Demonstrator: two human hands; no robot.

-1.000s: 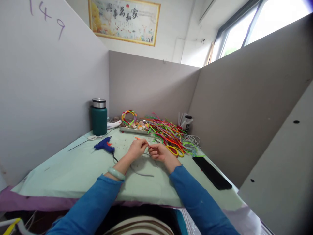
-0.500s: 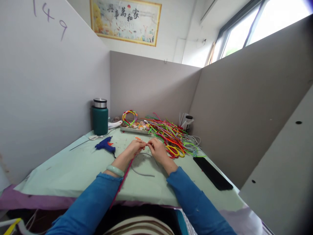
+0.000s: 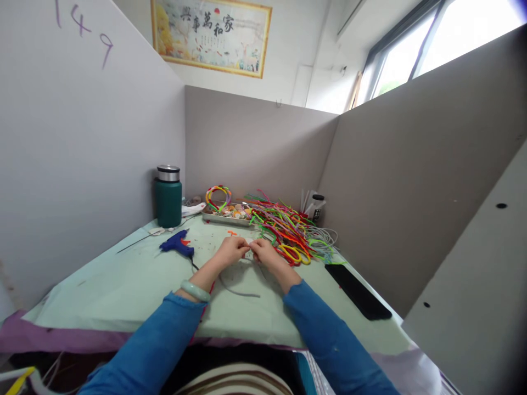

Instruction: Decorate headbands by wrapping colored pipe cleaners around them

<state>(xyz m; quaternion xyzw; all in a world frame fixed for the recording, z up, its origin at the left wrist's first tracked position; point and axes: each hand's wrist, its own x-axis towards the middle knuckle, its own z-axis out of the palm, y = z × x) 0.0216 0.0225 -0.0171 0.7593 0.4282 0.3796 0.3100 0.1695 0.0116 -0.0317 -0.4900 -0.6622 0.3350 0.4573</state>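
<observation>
My left hand (image 3: 233,252) and my right hand (image 3: 265,253) meet over the middle of the table, fingertips pinched and almost touching. A magenta pipe cleaner (image 3: 203,314) runs from under my left wrist towards the table's front edge, partly covered by the forearm; its upper end goes up to my left fingers. What my right fingers pinch is too small to make out. Beneath both hands a grey cord (image 3: 242,295) lies in a curve on the pale table cover. A short orange piece (image 3: 232,233) rests just beyond my left hand.
To the left lie a blue glue gun (image 3: 178,243) and a green flask (image 3: 168,197). Behind are a metal tray (image 3: 226,219) of small pieces, a colourful ring (image 3: 218,189) and a heap of pipe cleaners (image 3: 284,222). A black slab (image 3: 357,291) lies right; grey partitions (image 3: 263,142) enclose the table.
Both hands have shifted slightly, with the left turned more knuckles-up. The magenta pipe cleaner is now more hidden behind my left wrist. Everything else on the table stays put.
</observation>
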